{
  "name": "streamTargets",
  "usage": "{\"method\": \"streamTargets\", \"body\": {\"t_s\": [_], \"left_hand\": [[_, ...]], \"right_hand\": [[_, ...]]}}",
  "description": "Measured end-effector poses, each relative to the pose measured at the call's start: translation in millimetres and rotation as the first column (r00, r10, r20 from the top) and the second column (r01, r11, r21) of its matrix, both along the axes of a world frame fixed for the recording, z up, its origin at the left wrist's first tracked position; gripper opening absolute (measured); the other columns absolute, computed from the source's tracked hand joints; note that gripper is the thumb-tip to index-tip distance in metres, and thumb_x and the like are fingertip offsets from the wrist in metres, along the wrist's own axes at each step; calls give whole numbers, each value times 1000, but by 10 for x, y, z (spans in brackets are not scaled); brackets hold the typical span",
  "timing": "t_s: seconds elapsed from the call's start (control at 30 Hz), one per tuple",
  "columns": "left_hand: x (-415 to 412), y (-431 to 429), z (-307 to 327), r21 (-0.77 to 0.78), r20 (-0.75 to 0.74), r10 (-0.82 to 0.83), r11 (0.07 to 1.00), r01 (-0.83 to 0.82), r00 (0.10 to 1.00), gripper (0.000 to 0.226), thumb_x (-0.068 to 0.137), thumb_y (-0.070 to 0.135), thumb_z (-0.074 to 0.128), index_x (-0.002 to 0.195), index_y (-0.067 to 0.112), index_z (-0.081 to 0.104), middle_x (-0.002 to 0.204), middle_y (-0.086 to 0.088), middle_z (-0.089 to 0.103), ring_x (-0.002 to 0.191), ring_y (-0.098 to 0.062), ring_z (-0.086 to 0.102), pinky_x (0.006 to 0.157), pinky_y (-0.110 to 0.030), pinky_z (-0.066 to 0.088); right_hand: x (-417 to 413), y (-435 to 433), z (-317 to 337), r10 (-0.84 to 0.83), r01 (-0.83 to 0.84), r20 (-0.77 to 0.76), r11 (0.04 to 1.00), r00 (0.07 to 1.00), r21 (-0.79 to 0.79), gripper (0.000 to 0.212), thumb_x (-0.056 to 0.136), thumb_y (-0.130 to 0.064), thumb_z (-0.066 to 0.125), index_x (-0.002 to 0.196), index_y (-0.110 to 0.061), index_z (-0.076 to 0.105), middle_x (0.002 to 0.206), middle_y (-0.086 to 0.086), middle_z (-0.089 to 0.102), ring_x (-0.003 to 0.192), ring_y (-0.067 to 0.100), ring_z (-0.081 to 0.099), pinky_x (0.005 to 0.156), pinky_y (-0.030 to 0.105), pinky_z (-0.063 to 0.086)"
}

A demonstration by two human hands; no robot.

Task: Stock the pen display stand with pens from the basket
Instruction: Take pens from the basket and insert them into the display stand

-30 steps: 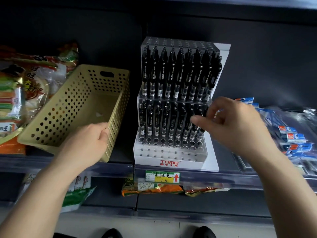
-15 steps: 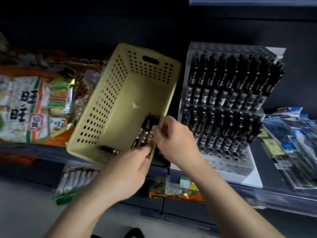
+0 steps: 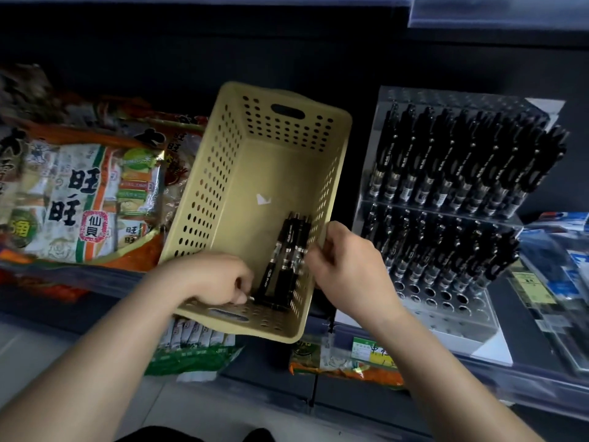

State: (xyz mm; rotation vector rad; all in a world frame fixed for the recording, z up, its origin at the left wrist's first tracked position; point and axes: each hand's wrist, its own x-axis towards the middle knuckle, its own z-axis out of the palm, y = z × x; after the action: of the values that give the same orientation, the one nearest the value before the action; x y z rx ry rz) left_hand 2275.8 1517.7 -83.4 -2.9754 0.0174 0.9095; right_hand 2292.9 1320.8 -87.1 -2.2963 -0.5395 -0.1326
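A beige perforated basket is tilted toward me on the shelf, left of the clear tiered pen display stand. A few black pens lie in the basket's near right corner. My left hand is inside the basket at its near end, and its curled fingers pinch the end of a pen lying along the near wall. The fingers of my right hand are curled over the basket's right rim, beside the pens. Black pens fill the stand's upper and middle tiers. Its front rows show empty holes.
Large snack bags lie left of the basket. Blue packaged items sit right of the stand. The shelf edge carries a price tag, and packets lie on the shelf below. A dark back panel stands behind everything.
My view swung left. The right hand left the stand and went to the basket. The left hand moved from the basket's near edge to inside it. The basket tipped toward me.
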Motion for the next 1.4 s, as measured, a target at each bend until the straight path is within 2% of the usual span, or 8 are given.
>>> {"method": "streamTargets", "body": {"t_s": [0.1, 0.2, 0.33, 0.53, 0.9, 1.1, 1.23, 1.4], "left_hand": [[-20, 94, 145, -339, -7, 126, 933, -121, 992, 16, 94, 27, 52, 107, 21, 58, 104, 7, 63, 94, -11, 63, 85, -27, 53], [67, -93, 101, -673, 46, 457, 671, -311, 888, 9, 95, 19, 48, 98, 12, 54, 96, -4, 66, 77, -17, 67, 66, -24, 56], [220, -461, -167, -656, 231, 607, 674, -339, 760, 11, 95, 22, 51, 105, 18, 54, 94, -3, 62, 79, -17, 62, 69, -33, 56], [232, -736, -80, -784, -111, 605, 435, -444, 789, 19, 97, 24, 43, 84, 19, 56, 85, -3, 60, 82, -17, 55, 73, -28, 44], [249, -529, -192, -857, -350, 616, 94, -507, 706, 35, 86, 12, 64, 120, 8, 56, 102, -13, 69, 93, -26, 66, 81, -39, 53], [275, -509, -199, -853, -305, 662, 130, -506, 684, 35, 90, 6, 57, 125, 6, 53, 107, -17, 66, 94, -27, 64, 74, -35, 53], [319, -475, -73, -925, -314, 759, -110, -364, 570, 17, 90, -4, 52, 98, 8, 61, 91, -13, 64, 79, -24, 62, 61, -34, 48], [273, -458, 118, -961, -261, 837, -271, -51, 481, 11, 90, 7, 58, 93, 18, 60, 75, 3, 71, 86, -18, 68, 79, -42, 52]], "right_hand": [[-5, -7, 1, 5, -4, -11, 1000, 1000, 7, 25, 90, -23, 52, 71, -11, 40, 58, 8, 57, 51, 25, 51, 48, 35, 38], [-16, -5, 13, 13, -13, -4, 1000, 1000, 1, 26, 91, -24, 52, 71, -14, 39, 59, 6, 57, 52, 22, 51, 49, 35, 39], [-21, 26, 18, 29, -28, 25, 999, 999, -28, 33, 91, -27, 52, 67, -22, 31, 56, 0, 48, 50, 17, 45, 47, 30, 34], [9, 16, 29, 13, -12, 38, 999, 999, -34, 34, 91, -25, 51, 66, -21, 28, 55, 0, 43, 49, 18, 40, 46, 29, 29], [-16, 80, -39, -21, 19, 140, 1000, 990, 12, 21, 97, -32, 43, 86, -18, 33, 59, -3, 45, 53, 24, 44, 51, 36, 32], [-18, 153, -74, -60, 54, 146, 998, 987, 46, 27, 95, -31, 46, 113, -13, 39, 80, 1, 57, 69, 27, 58, 58, 40, 45], [-22, 192, -91, -27, 26, 44, 999, 999, 28, 53, 90, -27, 52, 138, -16, 32, 119, 7, 55, 99, 31, 59, 78, 38, 48], [40, 201, -149, -45, 44, 13, 996, 999, 74, 49, 95, -36, 50, 138, -17, 36, 106, 5, 62, 93, 26, 61, 73, 33, 48]]}}
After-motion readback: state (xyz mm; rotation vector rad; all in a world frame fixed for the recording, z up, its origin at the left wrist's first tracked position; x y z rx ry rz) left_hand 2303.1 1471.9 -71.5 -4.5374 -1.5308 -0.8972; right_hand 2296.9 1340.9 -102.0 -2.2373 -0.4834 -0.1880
